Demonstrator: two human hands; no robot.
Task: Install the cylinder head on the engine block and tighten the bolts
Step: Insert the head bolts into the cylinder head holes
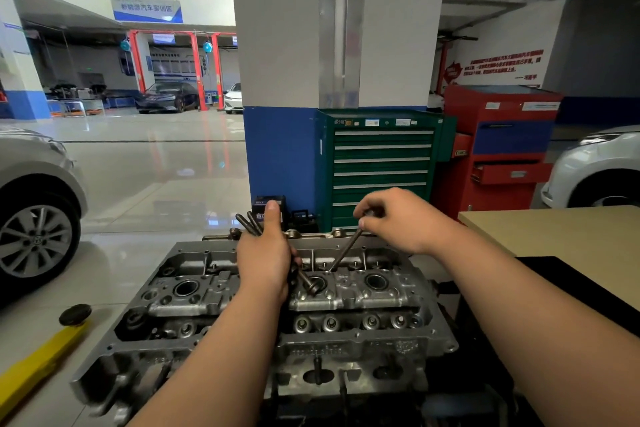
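The grey metal cylinder head [349, 298] lies in front of me on the engine block, most of which it hides. My left hand [265, 253] grips a bundle of long dark head bolts [250, 222]; their threaded ends stick up past my thumb and their heads point down over the middle of the head. My right hand [398, 218] pinches the top of a single bolt [346, 248], which slants down with its tip in a hole along the far row of the cylinder head.
A green tool cabinet [381, 163] and a red one [498, 149] stand behind the engine against a white and blue pillar. A tan table [561, 236] is at right, a yellow lift arm [38, 360] at lower left. Cars stand on both sides.
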